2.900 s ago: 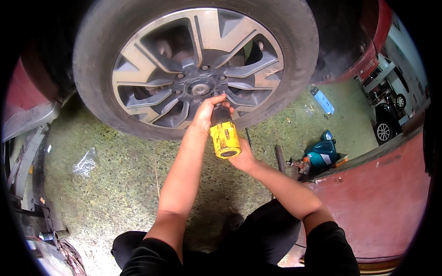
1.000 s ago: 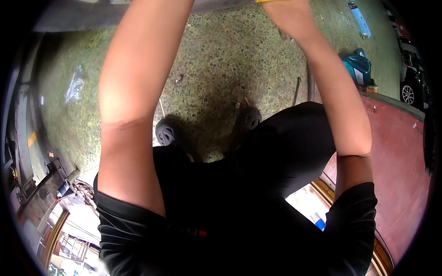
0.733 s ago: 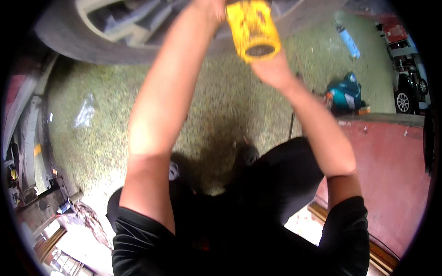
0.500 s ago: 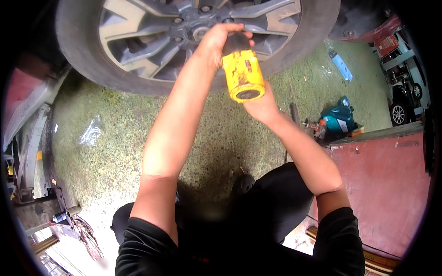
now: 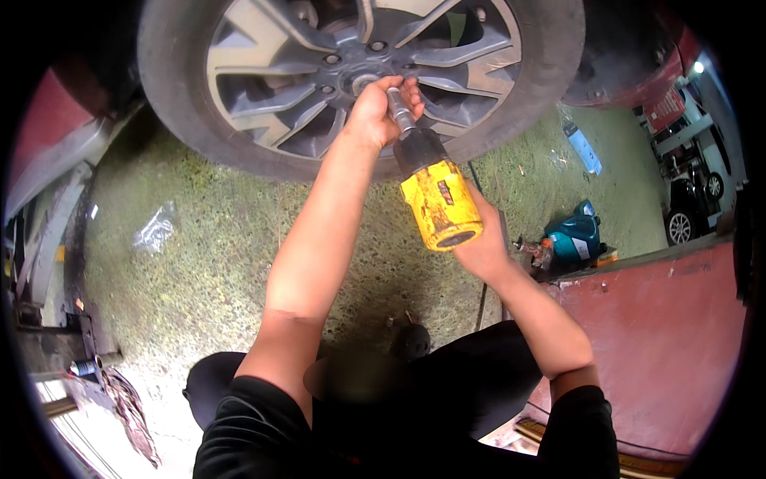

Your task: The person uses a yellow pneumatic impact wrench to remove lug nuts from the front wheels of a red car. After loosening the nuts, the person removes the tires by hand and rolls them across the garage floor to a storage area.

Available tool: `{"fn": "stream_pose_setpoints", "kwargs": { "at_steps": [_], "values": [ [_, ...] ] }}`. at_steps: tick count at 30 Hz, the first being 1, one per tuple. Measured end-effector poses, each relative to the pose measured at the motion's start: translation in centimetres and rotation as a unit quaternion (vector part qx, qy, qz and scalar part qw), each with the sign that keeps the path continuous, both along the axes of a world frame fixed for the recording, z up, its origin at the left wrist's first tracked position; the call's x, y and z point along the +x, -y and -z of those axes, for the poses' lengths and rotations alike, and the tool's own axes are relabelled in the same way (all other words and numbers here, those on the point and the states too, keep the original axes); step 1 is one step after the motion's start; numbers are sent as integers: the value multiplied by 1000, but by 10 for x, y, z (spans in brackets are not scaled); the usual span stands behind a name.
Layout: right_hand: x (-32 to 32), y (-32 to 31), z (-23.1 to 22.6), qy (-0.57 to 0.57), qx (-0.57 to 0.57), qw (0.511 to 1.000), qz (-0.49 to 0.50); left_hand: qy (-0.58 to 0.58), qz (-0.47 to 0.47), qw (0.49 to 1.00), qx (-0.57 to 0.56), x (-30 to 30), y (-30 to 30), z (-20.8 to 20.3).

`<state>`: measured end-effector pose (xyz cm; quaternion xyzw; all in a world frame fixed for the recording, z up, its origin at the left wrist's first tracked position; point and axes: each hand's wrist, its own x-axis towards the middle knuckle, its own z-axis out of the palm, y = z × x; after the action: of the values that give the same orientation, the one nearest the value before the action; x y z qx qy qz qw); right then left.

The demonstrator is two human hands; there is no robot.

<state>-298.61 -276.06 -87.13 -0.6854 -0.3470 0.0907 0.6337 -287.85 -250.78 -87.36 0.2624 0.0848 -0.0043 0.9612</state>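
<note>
Yellow impact wrench point(image 5: 437, 203) sits just below the wheel point(image 5: 359, 72) hub, its steel socket point(image 5: 399, 108) angled toward the hub; left hand point(image 5: 377, 112) curls around the socket, right hand point(image 5: 479, 243) clasps the wrench grip; visible lug holes look empty, so fastening seems barely begun.

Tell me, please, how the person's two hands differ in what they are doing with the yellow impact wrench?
The left hand is up at the wheel hub, wrapped around the metal socket extension; the right hand is lower, gripping the yellow impact wrench at its rear. The left forearm is stretched long; the right is bent. Both are bare and closed on the tool.
</note>
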Motion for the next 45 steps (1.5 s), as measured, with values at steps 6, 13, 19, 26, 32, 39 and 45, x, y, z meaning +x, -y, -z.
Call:
{"fn": "stream_pose_setpoints", "kwargs": {
  "at_steps": [6,13,19,26,32,39,45],
  "values": [
    [-20,10,-9,-59,30,997,-46,-8,-38,994,-99,-31,-1,11],
    [-11,-20,-21,-116,136,982,-66,14,-92,993,68,-63,-1,-21],
    [12,-63,-29,19,108,994,29,81,0,995,64,-88,20,-84],
    [12,-92,-34,69,14,994,88,4,-35,998,48,-58,-19,-77],
    [25,-104,-13,19,20,999,22,2,-20,999,48,-44,-23,-82],
    [26,-114,-44,141,-85,985,59,189,113,965,-143,-30,-34,-56],
    [39,-120,-5,12,45,999,-12,82,49,995,-25,-12,-42,-62]
  ]
}}
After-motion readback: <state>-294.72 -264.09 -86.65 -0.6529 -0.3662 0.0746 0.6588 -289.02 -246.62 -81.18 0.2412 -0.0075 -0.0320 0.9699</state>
